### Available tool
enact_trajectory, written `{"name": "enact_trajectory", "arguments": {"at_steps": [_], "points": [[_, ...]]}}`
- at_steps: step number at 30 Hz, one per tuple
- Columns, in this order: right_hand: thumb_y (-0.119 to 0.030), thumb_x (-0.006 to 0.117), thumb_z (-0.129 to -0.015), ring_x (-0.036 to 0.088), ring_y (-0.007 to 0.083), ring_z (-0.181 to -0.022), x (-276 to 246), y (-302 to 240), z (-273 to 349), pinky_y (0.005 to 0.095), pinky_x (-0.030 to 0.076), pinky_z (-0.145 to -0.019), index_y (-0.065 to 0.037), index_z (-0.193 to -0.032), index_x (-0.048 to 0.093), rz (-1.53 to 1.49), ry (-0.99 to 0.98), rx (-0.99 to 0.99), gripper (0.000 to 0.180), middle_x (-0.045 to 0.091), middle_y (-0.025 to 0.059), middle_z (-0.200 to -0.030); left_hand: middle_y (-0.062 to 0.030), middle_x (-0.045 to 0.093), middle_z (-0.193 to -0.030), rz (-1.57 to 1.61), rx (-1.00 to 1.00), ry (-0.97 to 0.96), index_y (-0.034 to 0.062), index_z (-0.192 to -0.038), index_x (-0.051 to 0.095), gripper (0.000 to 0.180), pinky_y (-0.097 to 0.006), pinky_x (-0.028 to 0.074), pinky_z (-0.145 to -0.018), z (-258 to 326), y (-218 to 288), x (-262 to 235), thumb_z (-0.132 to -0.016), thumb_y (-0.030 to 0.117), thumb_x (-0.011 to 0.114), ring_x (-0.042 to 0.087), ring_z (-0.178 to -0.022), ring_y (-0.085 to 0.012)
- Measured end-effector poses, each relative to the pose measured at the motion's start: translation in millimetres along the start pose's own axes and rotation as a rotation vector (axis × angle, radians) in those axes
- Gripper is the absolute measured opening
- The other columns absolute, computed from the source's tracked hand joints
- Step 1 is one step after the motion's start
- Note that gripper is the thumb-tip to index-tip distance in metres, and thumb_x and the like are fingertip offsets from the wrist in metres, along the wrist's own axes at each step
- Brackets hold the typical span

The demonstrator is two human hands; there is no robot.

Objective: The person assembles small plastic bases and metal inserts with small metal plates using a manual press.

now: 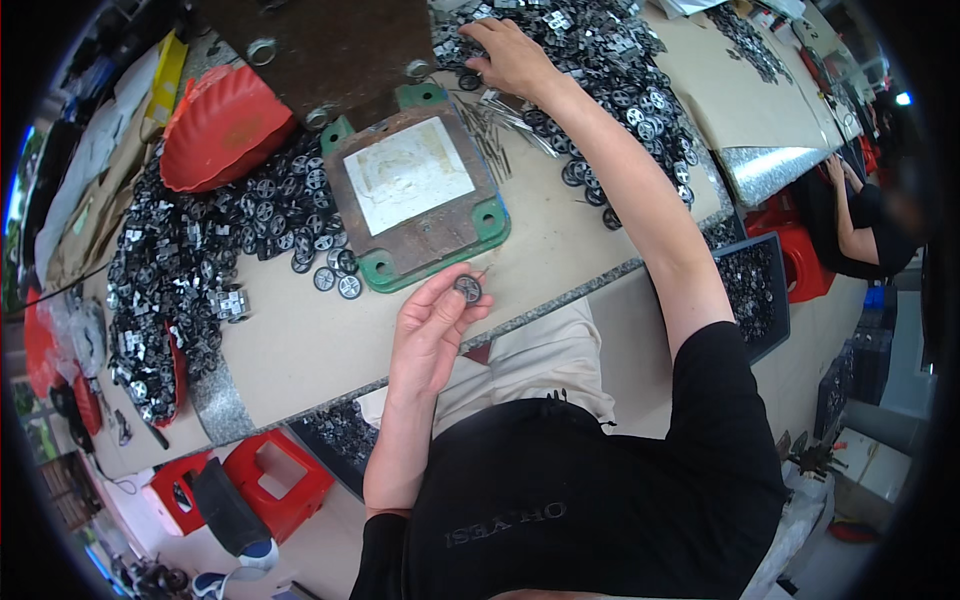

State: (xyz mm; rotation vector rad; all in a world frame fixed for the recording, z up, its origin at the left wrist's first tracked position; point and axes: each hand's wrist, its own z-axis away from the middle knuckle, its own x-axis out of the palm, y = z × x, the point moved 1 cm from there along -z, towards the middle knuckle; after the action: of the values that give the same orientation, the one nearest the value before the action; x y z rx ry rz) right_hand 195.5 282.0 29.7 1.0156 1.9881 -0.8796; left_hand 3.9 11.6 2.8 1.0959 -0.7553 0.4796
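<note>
A small black toy wheel (467,289) with a silvery spoked hub is pinched between the thumb and fingers of my left hand (436,328). A thin metal pin sticks out behind it. This hand is in front of the green and brown metal block (408,255), which carries a whitish plate (408,175) on top. My right arm stretches to the far side, where my right hand (512,60) is over the edge of a heap of small dark and silvery parts (590,45). Its thumb and forefinger are apart, and nothing shows between them. Thin metal rods (490,135) lie beside the block.
More wheels (290,215) and chrome-coloured parts (165,290) are heaped on the left, with a red scalloped scoop (225,130) on them. A dark bin of parts (750,295) stands at the right below the table edge. Red stools (275,480) are at lower left. Another person (865,220) sits at far right.
</note>
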Motion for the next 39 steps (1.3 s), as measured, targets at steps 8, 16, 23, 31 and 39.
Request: {"name": "enact_trajectory", "arguments": {"at_steps": [8,16,23,31,39], "points": [[-0.015,0.061,-0.078,0.059,0.0197,-0.079,-32.4,-9.8,6.1,0.0303,0.047,-0.071,-0.008,-0.102,0.061,-0.039,-0.116,-0.018,0.025,0.062,0.0079,-0.084,-0.0142,0.058,-0.105,0.037,0.011,-0.022,-0.0017,-0.116,0.051,0.029,-0.028,0.051,-0.077,-0.8,2.5,0.3,-0.087,0.006,0.052,0.061,-0.088,-0.0214],[-0.014,0.053,-0.088,0.042,0.0057,-0.053,-89.7,-61.9,137.6,0.0192,0.034,-0.048,0.004,-0.11,0.05,-1.56,-0.483,0.556,0.028,0.053,0.0013,-0.076,-0.0137,0.06,-0.102,-0.007,0.109,0.016,-0.002,-0.114,0.051,0.029,-0.028,0.05,-0.076,-0.5,6.4,13.7,-0.086,0.005,0.053,0.061,-0.086,-0.0205],[-0.009,0.056,-0.085,0.049,0.008,-0.074,-83.7,-72.4,170.7,0.0215,0.041,-0.066,-0.001,-0.098,0.052,-1.418,-0.283,0.584,0.016,0.052,0.0008,-0.088,-0.0126,0.06,-0.102,-0.085,0.117,0.047,-0.0024,-0.114,0.051,0.03,-0.028,0.05,-0.076,1.3,2.4,11.2,-0.086,0.004,0.054,0.061,-0.086,-0.0198],[0.003,0.061,-0.072,0.047,0.007,-0.077,-95.8,-58.3,166.7,0.0197,0.042,-0.067,-0.001,-0.094,0.053,-0.674,-0.523,0.242,0.023,0.052,0.0,-0.089,-0.0121,0.061,-0.101,-0.134,0.11,0.087,-0.0024,-0.114,0.052,0.03,-0.028,0.05,-0.077,8.1,3.6,4.6,-0.084,0.002,0.055,0.061,-0.085,-0.0192],[0.005,0.059,-0.076,0.051,0.0091,-0.083,-90.1,-76.3,176.4,0.0202,0.043,-0.07,0.001,-0.103,0.056,-0.823,-0.361,0.359,0.028,0.052,0.0035,-0.099,-0.0113,0.061,-0.101,-0.213,0.138,0.11,-0.0024,-0.112,0.054,0.029,-0.028,0.05,-0.076,5.4,2.5,7.7,-0.083,0.0,0.057,0.062,-0.085,-0.0188]]}}
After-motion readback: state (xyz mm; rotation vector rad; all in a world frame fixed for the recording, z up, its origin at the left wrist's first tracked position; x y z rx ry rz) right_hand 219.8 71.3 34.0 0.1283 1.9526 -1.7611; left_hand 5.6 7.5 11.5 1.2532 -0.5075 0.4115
